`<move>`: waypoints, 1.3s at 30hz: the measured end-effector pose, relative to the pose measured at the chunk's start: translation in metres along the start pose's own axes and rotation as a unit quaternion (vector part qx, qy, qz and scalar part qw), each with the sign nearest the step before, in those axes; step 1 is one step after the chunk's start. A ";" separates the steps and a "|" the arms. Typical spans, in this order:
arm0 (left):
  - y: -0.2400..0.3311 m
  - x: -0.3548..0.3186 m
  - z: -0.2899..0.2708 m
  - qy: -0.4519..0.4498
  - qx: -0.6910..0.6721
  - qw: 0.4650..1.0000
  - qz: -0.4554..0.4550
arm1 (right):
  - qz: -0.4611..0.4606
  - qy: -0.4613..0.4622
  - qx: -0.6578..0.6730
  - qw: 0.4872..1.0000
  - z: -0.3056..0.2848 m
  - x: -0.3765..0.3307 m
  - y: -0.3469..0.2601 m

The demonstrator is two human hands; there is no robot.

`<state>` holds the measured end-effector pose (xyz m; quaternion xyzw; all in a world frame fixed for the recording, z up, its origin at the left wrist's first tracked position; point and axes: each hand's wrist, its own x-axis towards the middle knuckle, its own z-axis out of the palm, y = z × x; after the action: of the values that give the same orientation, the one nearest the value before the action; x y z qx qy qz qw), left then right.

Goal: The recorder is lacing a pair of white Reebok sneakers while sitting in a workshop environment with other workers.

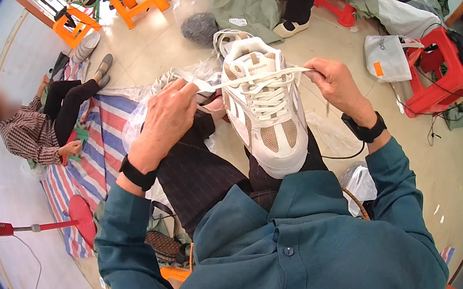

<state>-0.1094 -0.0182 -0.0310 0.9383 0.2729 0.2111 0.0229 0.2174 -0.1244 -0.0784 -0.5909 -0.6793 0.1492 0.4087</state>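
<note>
A white and beige sneaker (270, 129) rests on my lap, its rounded toe toward me and its opening away from me. Its pale lace (275, 73) is stretched sideways across the top of the tongue. My left hand (164, 114) pinches the lace left of the shoe, and my right hand (335, 82) pinches it on the right. Below the taut stretch, the lace criss-crosses down the front. Part of another light-coloured shoe (230, 37) shows just beyond the sneaker. More pale laces (170, 77) lie behind my left hand.
At the left, a person sits on a striped sheet (111, 120) near a red-based fan (81, 218). Another person sits at the far right beside green cloth (243, 2). A red stool (439, 74) and a white bag (386, 58) stand right; orange stools (135, 0) stand far left.
</note>
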 end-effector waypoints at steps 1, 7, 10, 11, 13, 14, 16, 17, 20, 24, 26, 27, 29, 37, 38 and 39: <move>-0.003 -0.003 0.000 0.009 0.014 1.000 0.009 | -0.036 0.018 -0.069 0.997 0.001 -0.002 0.004; -0.033 -0.046 -0.022 -0.147 0.149 0.974 -0.091 | -0.071 0.031 -0.245 0.966 -0.010 -0.023 0.025; -0.041 -0.072 -0.027 -0.167 0.134 0.969 -0.121 | -0.054 0.016 -0.287 0.956 -0.015 -0.037 0.033; -0.041 -0.078 -0.027 -0.166 0.135 0.969 -0.120 | -0.047 0.005 -0.310 0.950 -0.016 -0.042 0.035; -0.037 -0.086 -0.028 -0.053 0.043 0.987 -0.147 | -0.033 0.001 -0.307 0.951 -0.015 -0.050 0.037; -0.035 -0.085 -0.029 -0.052 0.043 0.987 -0.147 | -0.019 -0.004 -0.304 0.953 -0.015 -0.054 0.038; -0.026 -0.078 -0.027 -0.021 -0.026 0.981 -0.193 | -0.009 -0.003 -0.310 0.951 -0.016 -0.060 0.037; -0.020 -0.073 -0.022 -0.018 -0.025 0.981 -0.193 | 0.004 -0.004 -0.316 0.949 -0.016 -0.063 0.038; 0.003 -0.053 0.009 -0.020 -0.136 0.972 -0.189 | 0.032 0.003 -0.316 0.948 -0.017 -0.071 0.042; 0.010 -0.027 0.057 -0.054 -0.242 0.944 -0.216 | 0.059 0.015 -0.298 0.953 -0.015 -0.080 0.046; 0.003 -0.014 0.077 -0.057 -0.289 0.925 -0.240 | 0.068 0.019 -0.260 0.963 -0.016 -0.088 0.052; -0.002 -0.010 0.084 -0.067 -0.374 0.884 -0.270 | 0.065 0.018 -0.259 0.963 -0.015 -0.092 0.055; -0.001 -0.003 0.088 -0.083 -0.459 0.835 -0.293 | 0.104 0.024 -0.244 0.964 -0.015 -0.103 0.064; 0.000 -0.020 0.085 -0.146 -0.435 0.841 -0.286 | 0.160 0.028 -0.193 0.968 -0.004 -0.136 0.095; -0.001 -0.022 0.080 -0.148 -0.434 0.842 -0.284 | 0.166 0.034 -0.189 0.967 -0.004 -0.139 0.098; -0.003 -0.025 0.073 -0.137 -0.313 0.906 -0.251 | 0.168 0.037 -0.189 0.967 -0.005 -0.142 0.102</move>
<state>-0.1001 -0.0236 -0.1078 0.8032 0.4136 0.1419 0.4046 0.2859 -0.2309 -0.1997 -0.7683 -0.5705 0.0631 0.2833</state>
